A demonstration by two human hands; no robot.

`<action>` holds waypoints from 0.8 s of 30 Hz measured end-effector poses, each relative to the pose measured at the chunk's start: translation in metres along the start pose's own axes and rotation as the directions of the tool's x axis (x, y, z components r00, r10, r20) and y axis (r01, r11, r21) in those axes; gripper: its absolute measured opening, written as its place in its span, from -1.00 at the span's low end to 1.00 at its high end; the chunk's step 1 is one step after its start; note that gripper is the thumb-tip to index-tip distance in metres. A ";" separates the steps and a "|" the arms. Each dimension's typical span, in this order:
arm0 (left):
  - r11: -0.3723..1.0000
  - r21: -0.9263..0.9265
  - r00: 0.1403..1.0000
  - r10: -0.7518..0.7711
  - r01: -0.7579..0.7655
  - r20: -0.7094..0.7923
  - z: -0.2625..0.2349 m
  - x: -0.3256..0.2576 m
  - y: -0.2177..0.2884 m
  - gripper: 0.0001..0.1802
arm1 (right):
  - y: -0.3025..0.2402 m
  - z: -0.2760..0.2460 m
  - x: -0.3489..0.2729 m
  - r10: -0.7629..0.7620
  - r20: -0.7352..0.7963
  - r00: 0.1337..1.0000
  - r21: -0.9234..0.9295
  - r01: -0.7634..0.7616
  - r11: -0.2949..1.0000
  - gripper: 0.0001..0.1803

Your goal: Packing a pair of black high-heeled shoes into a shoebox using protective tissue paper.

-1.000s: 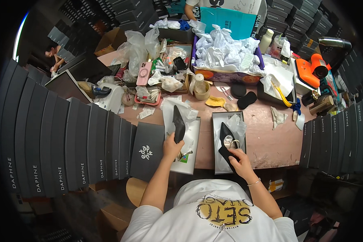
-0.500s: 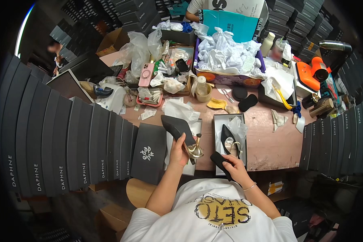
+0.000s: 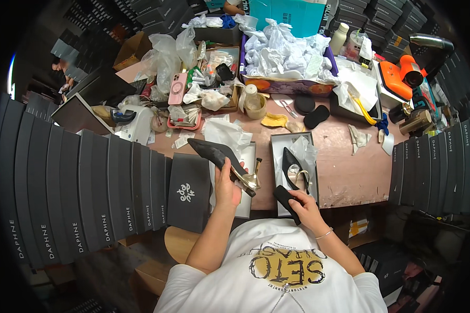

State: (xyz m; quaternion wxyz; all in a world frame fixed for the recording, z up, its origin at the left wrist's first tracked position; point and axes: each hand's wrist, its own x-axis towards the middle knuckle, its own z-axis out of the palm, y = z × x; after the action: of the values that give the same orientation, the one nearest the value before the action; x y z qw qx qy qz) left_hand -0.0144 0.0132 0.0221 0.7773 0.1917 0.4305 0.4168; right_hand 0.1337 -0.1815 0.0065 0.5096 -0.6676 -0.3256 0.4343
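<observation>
My left hand (image 3: 227,181) holds a black pointed high-heel shoe (image 3: 218,154) with a gold heel, lifted on its side above an open shoebox (image 3: 247,204) lined with white paper. My right hand (image 3: 301,202) grips a small black pad-like piece (image 3: 286,199) at the near end of a second open shoebox (image 3: 276,156). In that box lies the other black pointed shoe (image 3: 291,165) with a gold heel, beside crumpled white tissue paper (image 3: 306,150).
A black shoebox lid (image 3: 188,192) lies left of the boxes. Rows of black shoeboxes (image 3: 78,193) stand at the left and others at the right (image 3: 436,167). The far table holds a box of crumpled paper (image 3: 284,49), a pink phone (image 3: 177,88), black insoles (image 3: 312,110) and an orange tool (image 3: 399,78).
My left hand has raised the shoe out of its box and turned it on its side. My right hand has drawn back from the other shoe to the near box end, holding a black piece.
</observation>
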 end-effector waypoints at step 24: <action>0.854 -0.379 0.916 -0.238 0.356 0.324 0.010 0.007 0.023 -0.49 | -0.038 -0.003 0.017 -0.354 -0.032 0.935 -0.278 0.332 0.901 -0.63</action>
State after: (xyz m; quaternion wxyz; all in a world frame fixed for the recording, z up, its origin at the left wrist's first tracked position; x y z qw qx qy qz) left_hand -0.0150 0.0329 0.0388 0.9060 -0.0002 0.2443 0.3456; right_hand 0.1435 -0.1577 0.0394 0.4961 -0.6796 -0.4727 0.2619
